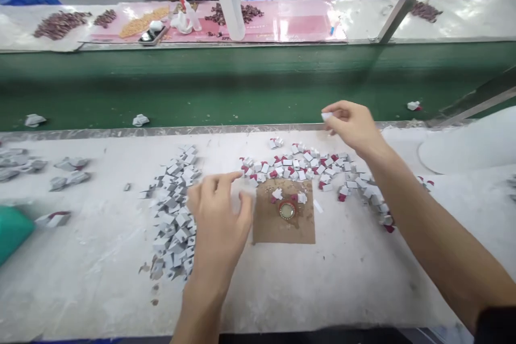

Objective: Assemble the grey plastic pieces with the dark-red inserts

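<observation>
1. Taking the brown board (284,234) as the clock's centre, the right hand (355,124) is at one o'clock, thumb and fingertips pinched on a small white piece (326,116).
2. The left hand (217,217) is at nine o'clock, thumb and forefinger well parted (whether the palm hides anything, I cannot tell).
3. Just beyond it, also toward nine, lies a grey pile (173,220).
4. Red-and-grey pieces (296,164) spread from twelve to three o'clock.
5. On the board sits a round dish (287,210), two pieces (302,198) near its top.
</observation>
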The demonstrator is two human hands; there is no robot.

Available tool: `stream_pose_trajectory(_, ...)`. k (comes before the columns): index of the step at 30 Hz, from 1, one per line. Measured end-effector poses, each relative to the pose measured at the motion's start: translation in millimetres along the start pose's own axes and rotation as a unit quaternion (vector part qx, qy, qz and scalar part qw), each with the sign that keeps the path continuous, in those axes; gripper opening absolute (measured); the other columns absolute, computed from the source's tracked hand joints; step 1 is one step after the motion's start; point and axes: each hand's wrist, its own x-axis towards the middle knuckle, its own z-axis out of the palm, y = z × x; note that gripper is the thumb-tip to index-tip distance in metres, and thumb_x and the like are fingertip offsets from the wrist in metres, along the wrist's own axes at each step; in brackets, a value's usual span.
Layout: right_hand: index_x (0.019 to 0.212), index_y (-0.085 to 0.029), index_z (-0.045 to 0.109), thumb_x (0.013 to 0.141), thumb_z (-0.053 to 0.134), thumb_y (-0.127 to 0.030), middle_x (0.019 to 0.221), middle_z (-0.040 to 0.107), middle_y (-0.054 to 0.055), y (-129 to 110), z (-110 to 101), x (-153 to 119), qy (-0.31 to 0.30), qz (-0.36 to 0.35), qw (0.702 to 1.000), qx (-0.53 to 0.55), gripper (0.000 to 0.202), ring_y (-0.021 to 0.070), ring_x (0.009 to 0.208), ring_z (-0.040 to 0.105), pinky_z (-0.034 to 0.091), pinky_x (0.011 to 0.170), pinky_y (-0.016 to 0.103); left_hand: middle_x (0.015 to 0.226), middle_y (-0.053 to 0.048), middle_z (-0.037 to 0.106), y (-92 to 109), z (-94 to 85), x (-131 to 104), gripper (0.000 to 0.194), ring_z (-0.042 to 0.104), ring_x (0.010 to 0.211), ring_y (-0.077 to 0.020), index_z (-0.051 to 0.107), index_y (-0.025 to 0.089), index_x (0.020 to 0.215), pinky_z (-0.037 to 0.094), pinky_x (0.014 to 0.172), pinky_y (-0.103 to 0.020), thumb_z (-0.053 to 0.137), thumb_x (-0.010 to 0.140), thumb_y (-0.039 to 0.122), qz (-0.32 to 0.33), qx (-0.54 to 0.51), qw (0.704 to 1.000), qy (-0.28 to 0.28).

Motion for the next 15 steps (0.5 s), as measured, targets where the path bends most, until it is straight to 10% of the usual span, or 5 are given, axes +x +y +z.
stream_pose_trajectory(5,0.118,-0.028,0.088,0.102,0.078,-0.046,0.090,0.085,0.008,12.8,-26.6,-104.6,-0.143,0.038,0.984,0.099,0.025,0.0271,0.076,0.081,0.063,0.063,0.038,0.125,-0.021,0.066,-36.1,-28.6,-48.8,0.029,0.061,0.124,-0.0468,0.081,0.019,0.125,0.050,0.112,-0.073,0.066,0.105,0.035,-0.079,0.120,0.989,0.044)
stream_pose_trajectory(15,0.116,-0.032,0.089,0.106,0.077,-0.068,0.119,0.087,0.009,31.1,-4.0,-208.5,-0.114,0.019,0.988,0.099,0.040,0.0283,0.095,0.085,0.075,0.081,0.041,0.121,-0.019,0.073,-39.0,-37.1,-75.0,0.026,0.059,0.121,-0.0459,0.080,0.023,0.116,0.051,0.108,-0.068,0.066,0.109,0.043,-0.142,0.175,0.974,-0.023)
